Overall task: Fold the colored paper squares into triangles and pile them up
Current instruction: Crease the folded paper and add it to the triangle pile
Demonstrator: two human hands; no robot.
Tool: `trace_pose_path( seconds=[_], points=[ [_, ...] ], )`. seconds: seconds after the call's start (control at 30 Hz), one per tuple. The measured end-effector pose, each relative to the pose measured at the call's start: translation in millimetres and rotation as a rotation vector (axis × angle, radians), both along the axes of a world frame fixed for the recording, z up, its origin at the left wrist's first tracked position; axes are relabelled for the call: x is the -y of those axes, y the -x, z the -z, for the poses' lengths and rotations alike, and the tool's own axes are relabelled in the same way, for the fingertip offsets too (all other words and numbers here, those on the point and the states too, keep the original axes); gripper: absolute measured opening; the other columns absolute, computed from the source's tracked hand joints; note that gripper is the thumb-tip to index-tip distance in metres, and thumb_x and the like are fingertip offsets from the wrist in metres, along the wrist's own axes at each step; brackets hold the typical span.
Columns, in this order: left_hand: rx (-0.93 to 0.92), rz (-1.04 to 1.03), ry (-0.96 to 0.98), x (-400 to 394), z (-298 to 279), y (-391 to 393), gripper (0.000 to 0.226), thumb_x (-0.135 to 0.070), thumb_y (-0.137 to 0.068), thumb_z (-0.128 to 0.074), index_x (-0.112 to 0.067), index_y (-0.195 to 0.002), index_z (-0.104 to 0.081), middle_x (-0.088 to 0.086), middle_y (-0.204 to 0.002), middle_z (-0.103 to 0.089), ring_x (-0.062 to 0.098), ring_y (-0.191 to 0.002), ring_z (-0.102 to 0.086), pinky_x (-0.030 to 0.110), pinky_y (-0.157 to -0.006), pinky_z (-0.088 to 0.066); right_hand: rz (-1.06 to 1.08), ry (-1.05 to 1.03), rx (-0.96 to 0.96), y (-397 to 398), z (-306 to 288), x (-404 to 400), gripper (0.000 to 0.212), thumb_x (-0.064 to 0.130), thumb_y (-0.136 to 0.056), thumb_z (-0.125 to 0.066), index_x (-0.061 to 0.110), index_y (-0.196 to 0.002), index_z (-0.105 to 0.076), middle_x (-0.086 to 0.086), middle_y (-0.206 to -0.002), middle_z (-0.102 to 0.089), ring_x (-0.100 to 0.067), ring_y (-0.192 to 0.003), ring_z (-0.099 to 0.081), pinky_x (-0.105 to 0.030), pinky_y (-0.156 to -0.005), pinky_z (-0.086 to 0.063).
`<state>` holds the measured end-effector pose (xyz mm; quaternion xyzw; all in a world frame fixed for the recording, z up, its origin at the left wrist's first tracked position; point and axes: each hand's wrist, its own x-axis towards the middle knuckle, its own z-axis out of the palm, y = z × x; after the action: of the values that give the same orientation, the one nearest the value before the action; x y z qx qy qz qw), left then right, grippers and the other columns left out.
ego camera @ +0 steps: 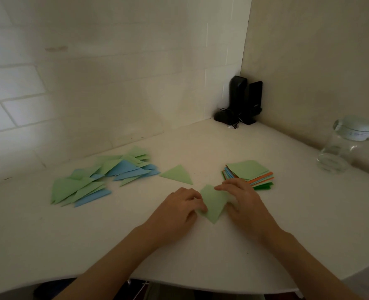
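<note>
A light green paper (214, 205) lies on the white table in front of me, folded into a triangle shape. My left hand (179, 210) pinches its left corner and my right hand (242, 201) presses its right edge with the fingertips. To the right sits a stack of unfolded colored squares (249, 171), green on top. A single folded green triangle (177, 174) lies apart in the middle. At the left spreads a loose pile of green and blue triangles (97, 176).
A clear glass jar (343, 146) with a lid stands at the far right. Black devices with a cable (239, 102) stand in the wall corner. The table's curved front edge (179, 280) runs below my forearms.
</note>
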<state>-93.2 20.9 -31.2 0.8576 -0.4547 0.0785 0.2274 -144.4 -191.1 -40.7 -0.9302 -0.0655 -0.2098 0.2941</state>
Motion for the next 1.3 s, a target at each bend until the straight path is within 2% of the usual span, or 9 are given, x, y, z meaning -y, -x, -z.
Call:
trace_pose_path(
  seconds=[0.1,0.23,0.43,0.53,0.67,0.77,0.9,1.07,1.3],
  points=[
    [0.06,0.029,-0.056,0.5,0.0,3.1,0.027,-0.035,-0.082,-0.044,-0.022,-0.098,-0.062,-0.005,-0.115,-0.059,0.017,-0.102,-0.055,0.031,-0.079,-0.043,-0.042,0.129,0.011,-5.1,-1.7,5.4,0.035,0.023,-0.071,-0.06,0.022,-0.106,-0.067,-0.006,-0.111,-0.058,-0.016,-0.098,-0.051,-0.027,-0.087,-0.041],
    [0.125,-0.058,-0.054,8.6,0.9,9.5,0.045,-0.067,-0.084,-0.043,-0.025,-0.093,-0.056,-0.011,-0.11,-0.057,0.008,-0.099,-0.052,0.028,-0.085,-0.039,-0.063,0.271,0.041,-1.0,-9.5,-1.9,0.023,0.039,-0.073,-0.053,0.029,-0.086,-0.069,0.001,-0.108,-0.062,-0.019,-0.093,-0.057,-0.038,-0.076,-0.046],
    [0.167,-0.138,0.09,6.2,10.2,3.5,0.021,-0.043,-0.084,-0.056,-0.023,-0.087,-0.06,-0.006,-0.109,-0.059,0.015,-0.104,-0.051,0.03,-0.08,-0.035,-0.051,0.232,0.016,0.7,-2.9,-14.1,0.036,0.054,-0.081,-0.048,0.024,-0.075,-0.068,0.01,-0.081,-0.065,-0.016,-0.073,-0.06,-0.035,-0.065,-0.046],
    [0.078,-0.245,0.126,-0.7,7.9,-1.4,0.016,-0.045,-0.078,-0.06,-0.029,-0.078,-0.063,-0.012,-0.107,-0.058,0.009,-0.107,-0.044,0.03,-0.082,-0.032,0.037,0.092,0.003,-0.7,4.0,-11.9,0.039,0.058,-0.078,-0.05,0.024,-0.061,-0.054,0.015,-0.067,-0.051,-0.008,-0.063,-0.05,-0.023,-0.06,-0.038],
    [-0.157,-0.426,0.132,4.6,1.6,1.5,0.012,-0.044,-0.079,-0.068,-0.032,-0.079,-0.065,-0.017,-0.105,-0.053,0.005,-0.108,-0.037,0.024,-0.081,-0.021,0.121,-0.018,0.044,1.7,7.8,-13.2,0.045,0.052,-0.077,-0.062,0.016,-0.054,-0.048,0.008,-0.058,-0.043,-0.009,-0.055,-0.042,-0.022,-0.055,-0.031],
    [-0.117,-0.487,0.1,13.7,4.1,3.5,0.026,-0.057,-0.078,-0.062,-0.031,-0.079,-0.063,-0.014,-0.1,-0.05,0.008,-0.104,-0.036,0.026,-0.083,-0.026,0.163,-0.016,0.063,0.1,7.2,-16.5,0.045,0.044,-0.075,-0.072,0.013,-0.054,-0.048,0.004,-0.057,-0.042,-0.013,-0.052,-0.041,-0.027,-0.052,-0.034],
    [-0.045,-0.541,0.049,23.9,9.0,3.7,0.035,-0.067,-0.077,-0.054,-0.032,-0.077,-0.055,-0.011,-0.1,-0.043,0.012,-0.101,-0.034,0.028,-0.082,-0.026,0.193,-0.025,0.06,1.1,8.0,-18.7,0.038,0.05,-0.073,-0.069,0.02,-0.06,-0.049,0.009,-0.061,-0.043,-0.008,-0.055,-0.041,-0.016,-0.052,-0.028],
    [-0.165,-0.528,0.047,19.8,3.0,0.5,0.023,-0.057,-0.079,-0.061,-0.036,-0.083,-0.054,-0.016,-0.104,-0.04,0.009,-0.106,-0.032,0.025,-0.082,-0.02,0.165,-0.174,-0.065,3.3,-0.5,-15.8,0.027,0.028,-0.069,-0.081,0.02,-0.085,-0.061,0.006,-0.081,-0.056,-0.002,-0.07,-0.05,-0.009,-0.065,-0.037],
    [-0.186,-0.407,0.058,10.7,-4.4,-0.2,0.02,-0.031,-0.087,-0.063,-0.029,-0.107,-0.063,-0.009,-0.112,-0.048,0.012,-0.105,-0.038,0.021,-0.084,-0.028,0.112,-0.256,-0.1,14.8,-6.6,-3.0,0.024,0.01,-0.07,-0.079,0.019,-0.089,-0.066,0.006,-0.084,-0.062,-0.001,-0.083,-0.056,-0.005,-0.068,-0.039]
  ],
)
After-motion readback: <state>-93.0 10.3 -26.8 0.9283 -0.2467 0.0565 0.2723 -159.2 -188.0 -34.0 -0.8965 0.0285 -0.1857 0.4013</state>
